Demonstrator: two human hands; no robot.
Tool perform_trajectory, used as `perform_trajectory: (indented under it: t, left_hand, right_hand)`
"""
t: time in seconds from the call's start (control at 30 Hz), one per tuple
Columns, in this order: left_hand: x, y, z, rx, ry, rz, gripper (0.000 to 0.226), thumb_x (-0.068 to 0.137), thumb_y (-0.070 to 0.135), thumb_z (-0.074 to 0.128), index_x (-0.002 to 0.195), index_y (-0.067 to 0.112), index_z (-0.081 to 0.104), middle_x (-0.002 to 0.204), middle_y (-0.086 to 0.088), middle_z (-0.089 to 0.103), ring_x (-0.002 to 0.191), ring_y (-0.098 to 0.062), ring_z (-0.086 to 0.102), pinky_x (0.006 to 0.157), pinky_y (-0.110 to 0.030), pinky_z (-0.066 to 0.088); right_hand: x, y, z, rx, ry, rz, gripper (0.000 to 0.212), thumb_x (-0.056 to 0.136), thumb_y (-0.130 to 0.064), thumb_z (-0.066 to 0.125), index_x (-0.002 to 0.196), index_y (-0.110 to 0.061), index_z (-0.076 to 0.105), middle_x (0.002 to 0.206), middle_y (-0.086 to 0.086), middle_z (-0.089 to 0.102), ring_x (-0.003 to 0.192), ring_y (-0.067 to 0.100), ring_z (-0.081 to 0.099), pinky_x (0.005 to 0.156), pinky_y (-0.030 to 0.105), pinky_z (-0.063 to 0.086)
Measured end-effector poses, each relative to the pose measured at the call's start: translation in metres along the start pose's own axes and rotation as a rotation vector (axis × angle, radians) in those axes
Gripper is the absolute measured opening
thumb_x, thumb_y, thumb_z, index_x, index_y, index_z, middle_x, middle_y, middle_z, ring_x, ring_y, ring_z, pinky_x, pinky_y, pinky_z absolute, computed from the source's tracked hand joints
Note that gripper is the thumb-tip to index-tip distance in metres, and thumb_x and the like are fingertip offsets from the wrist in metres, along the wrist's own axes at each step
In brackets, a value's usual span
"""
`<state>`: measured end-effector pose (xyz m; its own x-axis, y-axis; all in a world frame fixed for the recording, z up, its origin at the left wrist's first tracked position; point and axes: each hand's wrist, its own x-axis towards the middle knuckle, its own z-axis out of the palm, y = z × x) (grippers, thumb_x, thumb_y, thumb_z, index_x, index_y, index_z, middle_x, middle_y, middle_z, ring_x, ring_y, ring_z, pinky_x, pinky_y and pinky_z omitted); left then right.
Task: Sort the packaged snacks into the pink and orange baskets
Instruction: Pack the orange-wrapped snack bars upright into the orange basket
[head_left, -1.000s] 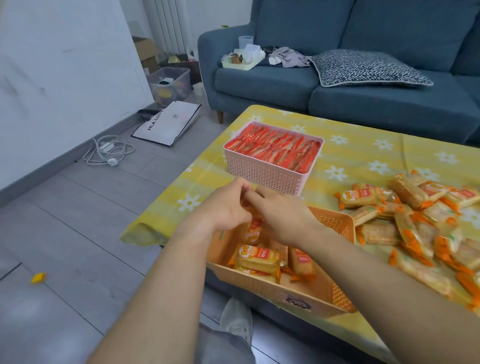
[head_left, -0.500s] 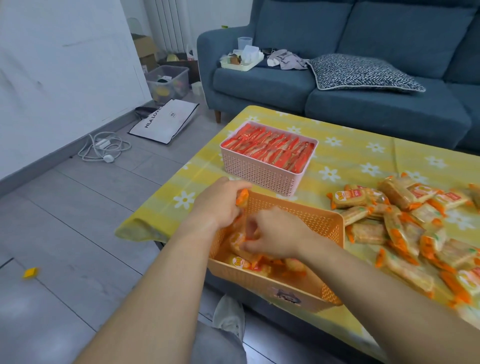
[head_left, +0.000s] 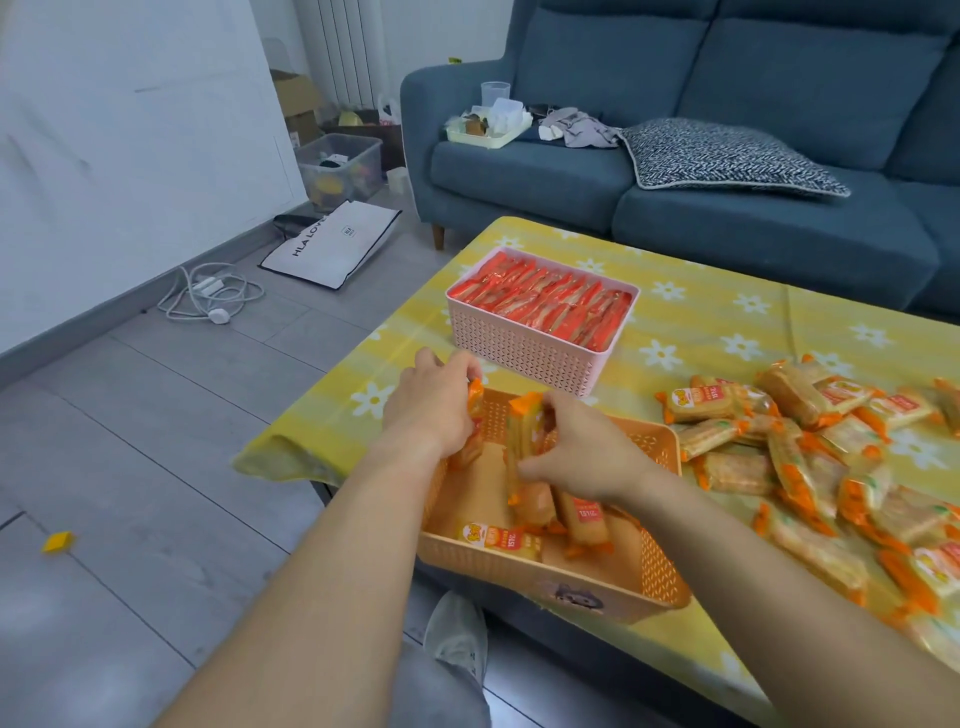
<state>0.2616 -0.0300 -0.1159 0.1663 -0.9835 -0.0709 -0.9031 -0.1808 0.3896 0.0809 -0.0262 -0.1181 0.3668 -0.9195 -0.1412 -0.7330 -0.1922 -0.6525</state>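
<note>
Both hands are inside the orange basket (head_left: 655, 525), low in the middle of the picture. The left hand (head_left: 434, 410) is at the basket's upper left corner. Its fingers curl round a small orange packet (head_left: 475, 408) and hold it against the basket wall. The right hand (head_left: 582, 457) is just to the right of it. Its fingers and thumb pinch a tall packet (head_left: 523, 436) that stands on its end in the basket. The two hands are close, but they do not touch.

Below the hands, two flat packets (head_left: 500, 538) lie on the basket floor, near the bottom wall.

The pink basket (head_left: 519, 356) sits just above the orange one, in the middle of the picture. It is full of red packets (head_left: 545, 301), packed side by side.

A big pile of snacks (head_left: 831, 457) lies loose on the yellow tablecloth (head_left: 701, 322), at the right side of the picture. It is right of the right hand and touches neither hand.

A blue sofa (head_left: 519, 171) fills the top of the picture.
</note>
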Motion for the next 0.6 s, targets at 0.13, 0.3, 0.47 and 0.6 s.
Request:
perform_trajectory:
  t: [0.13, 0.3, 0.47, 0.6]
  left_hand:
    - [-0.002, 0.001, -0.009, -0.085, -0.115, -0.028, 0.058, 0.08, 0.011, 0.074, 0.125, 0.035, 0.046, 0.122, -0.004, 0.037, 0.108, -0.031, 0.052, 0.092, -0.045, 0.051]
    - [-0.01, 0.0, -0.019, -0.26, -0.169, 0.119, 0.058, 0.076, 0.016, 0.073, 0.122, 0.043, 0.052, 0.12, -0.003, 0.039, 0.117, -0.026, 0.044, 0.102, -0.044, 0.044]
    - [-0.003, 0.001, -0.006, -0.144, -0.1, 0.099, 0.027, 0.081, 0.022, 0.078, 0.094, 0.042, 0.065, 0.11, 0.001, 0.042, 0.114, -0.026, 0.049, 0.099, -0.044, 0.047]
    - [0.001, 0.001, -0.004, -0.126, -0.073, 0.066, 0.024, 0.081, 0.026, 0.082, 0.09, 0.041, 0.065, 0.113, 0.0, 0.046, 0.11, -0.026, 0.053, 0.095, -0.045, 0.051]
  right_hand:
    - [0.018, -0.007, 0.021, -0.026, 0.101, -0.032, 0.026, 0.058, -0.027, 0.069, 0.081, -0.022, 0.059, 0.081, -0.004, 0.069, 0.08, 0.021, 0.065, 0.071, 0.041, 0.056]
    - [0.03, -0.013, 0.04, -0.057, 0.149, -0.045, 0.012, 0.073, -0.013, 0.067, 0.084, -0.019, 0.064, 0.084, 0.008, 0.07, 0.087, 0.032, 0.065, 0.068, 0.035, 0.049]
    - [0.027, -0.013, 0.042, -0.106, 0.123, -0.045, 0.021, 0.079, -0.018, 0.064, 0.099, -0.013, 0.067, 0.084, 0.007, 0.067, 0.083, 0.03, 0.063, 0.067, 0.032, 0.045]
    - [0.013, -0.006, 0.028, -0.385, 0.166, 0.062, 0.03, 0.08, -0.032, 0.068, 0.104, -0.015, 0.062, 0.1, 0.011, 0.067, 0.093, 0.034, 0.066, 0.072, 0.037, 0.055]
